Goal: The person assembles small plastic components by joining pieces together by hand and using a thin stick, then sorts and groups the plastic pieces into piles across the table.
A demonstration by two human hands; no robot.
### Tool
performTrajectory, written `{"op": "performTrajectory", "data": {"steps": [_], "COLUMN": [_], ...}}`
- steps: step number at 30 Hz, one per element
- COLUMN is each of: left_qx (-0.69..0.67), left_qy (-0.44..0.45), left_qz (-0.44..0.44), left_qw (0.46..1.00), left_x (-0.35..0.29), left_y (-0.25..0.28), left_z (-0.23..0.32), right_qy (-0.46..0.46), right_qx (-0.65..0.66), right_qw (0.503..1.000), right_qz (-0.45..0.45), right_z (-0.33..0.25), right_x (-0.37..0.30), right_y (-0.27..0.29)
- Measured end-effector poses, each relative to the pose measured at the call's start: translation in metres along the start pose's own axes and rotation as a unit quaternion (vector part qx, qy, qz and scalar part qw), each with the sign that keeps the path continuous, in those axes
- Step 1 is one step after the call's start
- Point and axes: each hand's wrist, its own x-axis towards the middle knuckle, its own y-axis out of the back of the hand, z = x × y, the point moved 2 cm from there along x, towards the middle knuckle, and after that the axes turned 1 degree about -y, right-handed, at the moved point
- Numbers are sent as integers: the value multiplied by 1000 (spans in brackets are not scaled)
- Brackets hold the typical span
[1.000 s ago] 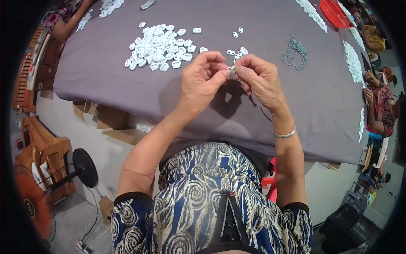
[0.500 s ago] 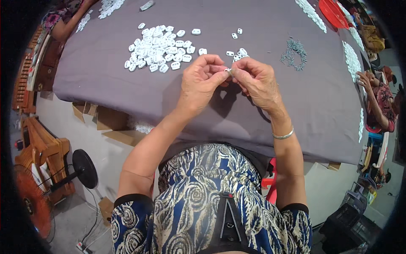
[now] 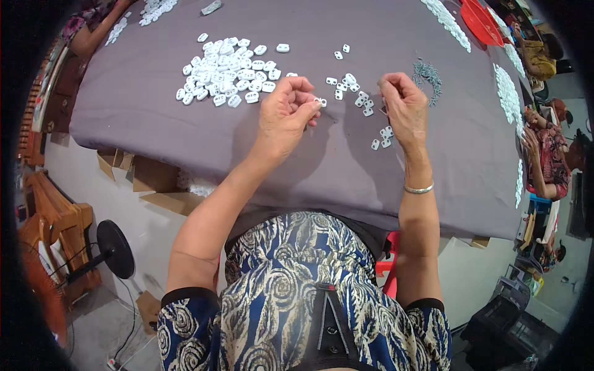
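Note:
My left hand is closed in a pinch on a small white plastic piece with a hole in its end. My right hand hovers apart from it, thumb and fingertips pressed together; whether anything tiny is between them is hidden. Just right of those fingers lies a loose heap of small grey pins or springs. Several small two-holed white pieces are scattered between my hands, with more beside my right wrist. Beyond my left hand spreads a big pile of rounded white plastic pieces.
A grey cloth covers the table. Long rows of white pieces line its right side, near a red basin. Other people's arms reach in at the right and far left. A fan stands at lower left.
My right hand has pulled away from my left, moving right toward the grey heap and uncovering the scattered small white pieces. The left hand keeps its pinch on the white piece.

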Motion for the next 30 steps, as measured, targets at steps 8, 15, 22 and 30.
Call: {"op": "performTrajectory", "data": {"steps": [8, 15, 22, 30], "left_qx": [27, 37, 35, 27], "left_qy": [-7, -9, -11, -19], "left_qz": [14, 13, 28, 28], "left_qw": [1000, 999, 999, 999], "left_x": [0, 1, 2, 3], "left_y": [0, -2, 0, 0], "left_z": [-6, -5, -5, -7], "right_qy": [123, 162, 177, 231], "right_qx": [-163, -222, -244, -333], "right_qw": [978, 961, 948, 899], "right_qz": [39, -6, -98, -167], "right_z": [1, -5, -22, -16], "right_x": [1, 12, 18, 30], "right_y": [-9, -18, -34, -58]}}
